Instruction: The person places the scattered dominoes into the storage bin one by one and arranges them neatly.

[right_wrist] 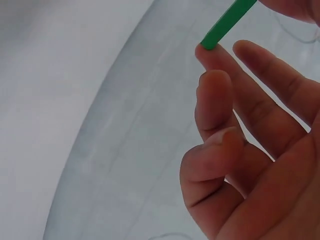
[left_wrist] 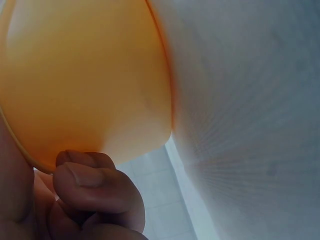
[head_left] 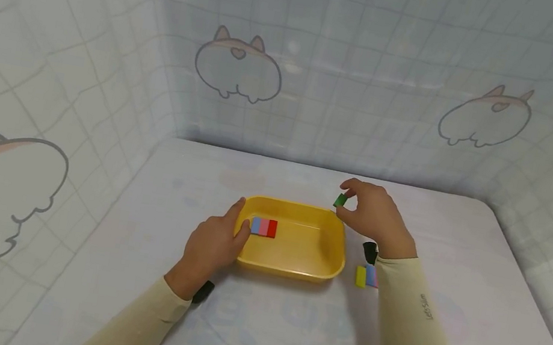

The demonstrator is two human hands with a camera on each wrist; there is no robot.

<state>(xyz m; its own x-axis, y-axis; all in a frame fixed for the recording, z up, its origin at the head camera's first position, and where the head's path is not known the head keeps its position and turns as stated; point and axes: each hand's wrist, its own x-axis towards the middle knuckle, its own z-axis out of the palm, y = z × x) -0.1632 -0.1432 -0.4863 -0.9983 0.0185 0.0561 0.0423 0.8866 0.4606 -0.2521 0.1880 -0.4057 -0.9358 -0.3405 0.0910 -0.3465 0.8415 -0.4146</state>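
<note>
My left hand (head_left: 212,244) grips the left rim of a yellow plastic tray (head_left: 287,273). Its thumb reaches over the inside edge, while curled fingertips (left_wrist: 85,175) press the outer wall in the left wrist view. Above the tray's far right corner, my right hand (head_left: 371,210) pinches a thin green tile (head_left: 340,200) between thumb and fingertips. The right wrist view has the green tile (right_wrist: 227,25) edge-on at the top, its lower end at a fingertip. Inside the tray, a blue tile (head_left: 256,226), a pink tile (head_left: 264,227) and a red tile (head_left: 272,228) lie side by side at the left.
Right of the tray, a yellow tile (head_left: 360,276) lies beside a blue tile (head_left: 370,275) and a pink one, partly hidden by the right sleeve (head_left: 406,316). A white cloth (head_left: 187,182) covers the table. Grid-patterned curtains (head_left: 354,100) hang behind and on both sides.
</note>
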